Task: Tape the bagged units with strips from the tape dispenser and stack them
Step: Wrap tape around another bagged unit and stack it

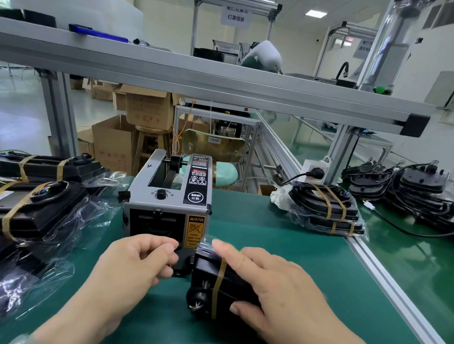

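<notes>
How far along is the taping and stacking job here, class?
Done: left stack and right stack of taped units. In hand: right hand presses a bagged unit bearing one strip; left hand curls at the tape dispenser outlet. Left: probably its second strip, stacking, the near-left bagged unit showing no tape.

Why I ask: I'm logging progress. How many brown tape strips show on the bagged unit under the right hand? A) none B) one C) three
B: a single brown tape strip crosses the bagged unit that the right hand rests on; no other strip shows on it.
</notes>
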Demonstrator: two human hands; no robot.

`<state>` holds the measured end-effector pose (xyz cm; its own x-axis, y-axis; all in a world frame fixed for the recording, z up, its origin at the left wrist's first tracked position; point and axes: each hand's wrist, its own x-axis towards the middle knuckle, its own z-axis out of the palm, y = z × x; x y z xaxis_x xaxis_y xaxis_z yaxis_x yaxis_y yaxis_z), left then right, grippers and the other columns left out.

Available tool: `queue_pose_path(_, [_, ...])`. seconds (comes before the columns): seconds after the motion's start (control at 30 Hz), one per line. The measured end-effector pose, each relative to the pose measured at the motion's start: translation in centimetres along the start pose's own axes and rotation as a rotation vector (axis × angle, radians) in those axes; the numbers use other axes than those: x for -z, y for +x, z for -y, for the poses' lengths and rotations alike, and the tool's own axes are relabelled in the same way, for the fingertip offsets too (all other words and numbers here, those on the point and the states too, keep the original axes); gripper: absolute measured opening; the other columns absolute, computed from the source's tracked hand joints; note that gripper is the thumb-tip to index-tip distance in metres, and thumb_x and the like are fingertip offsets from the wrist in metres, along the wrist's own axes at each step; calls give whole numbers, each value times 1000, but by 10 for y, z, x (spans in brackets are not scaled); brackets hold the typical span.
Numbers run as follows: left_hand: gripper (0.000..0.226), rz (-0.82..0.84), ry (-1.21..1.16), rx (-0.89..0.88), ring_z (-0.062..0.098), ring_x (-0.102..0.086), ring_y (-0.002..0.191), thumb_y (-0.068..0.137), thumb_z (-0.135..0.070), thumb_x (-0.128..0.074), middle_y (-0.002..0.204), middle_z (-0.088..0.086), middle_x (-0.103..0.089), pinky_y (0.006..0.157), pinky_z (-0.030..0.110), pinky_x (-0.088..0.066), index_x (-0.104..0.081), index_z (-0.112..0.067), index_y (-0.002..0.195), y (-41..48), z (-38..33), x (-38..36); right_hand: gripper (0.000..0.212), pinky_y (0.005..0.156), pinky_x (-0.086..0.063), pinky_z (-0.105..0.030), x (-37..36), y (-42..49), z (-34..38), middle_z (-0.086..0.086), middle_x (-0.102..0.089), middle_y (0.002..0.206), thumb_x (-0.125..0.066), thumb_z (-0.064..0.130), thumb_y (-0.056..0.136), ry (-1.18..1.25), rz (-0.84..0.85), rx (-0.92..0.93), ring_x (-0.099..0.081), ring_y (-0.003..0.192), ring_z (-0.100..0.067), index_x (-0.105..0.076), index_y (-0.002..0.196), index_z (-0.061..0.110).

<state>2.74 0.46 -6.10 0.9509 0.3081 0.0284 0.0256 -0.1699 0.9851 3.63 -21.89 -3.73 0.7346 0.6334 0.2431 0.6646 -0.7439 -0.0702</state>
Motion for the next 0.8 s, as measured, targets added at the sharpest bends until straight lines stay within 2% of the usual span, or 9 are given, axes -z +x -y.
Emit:
queue_pose_path(0.1, [14,-11,-8,27,7,-66,62,89,-15,-62,76,-3,-74,62,26,-49,-73,-21,83,-2,2,2,74,97,-33,-28,5,5,-2,16,-35,130,-49,51,89,8,41,-2,-43,114,-15,9,133,65])
queue_pose_path(0.33, [13,-6,9,16,6,-65,57,90,-16,-61,75,-5,-74,57,22,-48,-72,-21,84,-5,-3,2,78,84,-39,-28,6,10,-1,13,-46,111,-55,46,77,-7,32,7,-50,103,-16,-4,135,49])
queue_pose_path(0.43, [14,-78,-133,147,10,-60,52,91,-15,-60,64,-1,-71,52,24,-45,-71,-16,83,1,-2,4,77,82,-38,-28,3,11,-1,12,-45,105,-54,44,74,-7,23,-3,-48,100,-15,-5,133,50])
queue_pose_path(0.57, [10,-102,-341,369,3,-54,39,89,-17,-63,55,-3,-66,37,14,-41,-68,-12,82,11,-7,6,76,81,-37,-28,0,10,-1,12,-44,102,-52,44,74,-13,10,-6,-46,97,-16,-4,133,50])
queue_pose_path(0.8, [14,-149,-494,453,0,-55,35,93,-20,-59,51,-5,-66,33,13,-40,-64,-13,83,24,-12,3,77,84,-38,-27,-1,9,0,12,-43,105,-52,45,74,-9,6,1,-45,99,-14,-2,132,50])
